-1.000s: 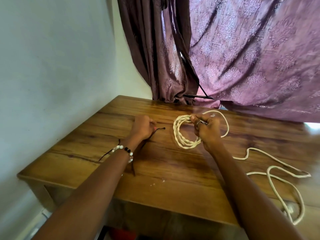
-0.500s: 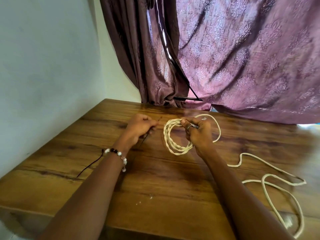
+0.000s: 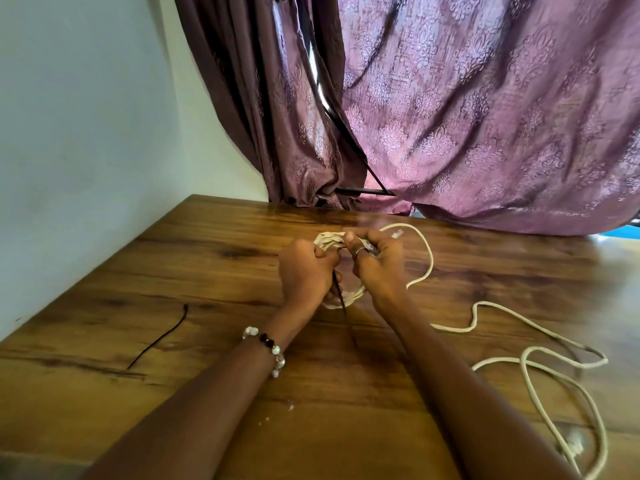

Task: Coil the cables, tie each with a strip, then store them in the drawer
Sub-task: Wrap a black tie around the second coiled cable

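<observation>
A cream coiled cable (image 3: 328, 240) is pinched between both hands above the wooden table (image 3: 207, 258). My left hand (image 3: 304, 271) grips the coil's left side and holds a thin black strip (image 3: 341, 303) that hangs down between my wrists. My right hand (image 3: 377, 261), with a ring on one finger, clamps the coil's right side. The coil's lower loops (image 3: 349, 297) show between the hands. A loose tail of the same cable (image 3: 427, 258) arcs behind my right hand. A second cream cable (image 3: 540, 355) lies uncoiled at the right. No drawer is in view.
Another black strip (image 3: 159, 337) lies on the table at the left. A white wall (image 3: 86, 133) borders the table's left side. Purple curtains (image 3: 485, 116) hang over the table's far edge. A white plug (image 3: 571, 445) lies near the front right.
My left hand moved right from the table with the black strip and now meets my right hand on the coil. The coil has been squeezed together. The view shifted closer.
</observation>
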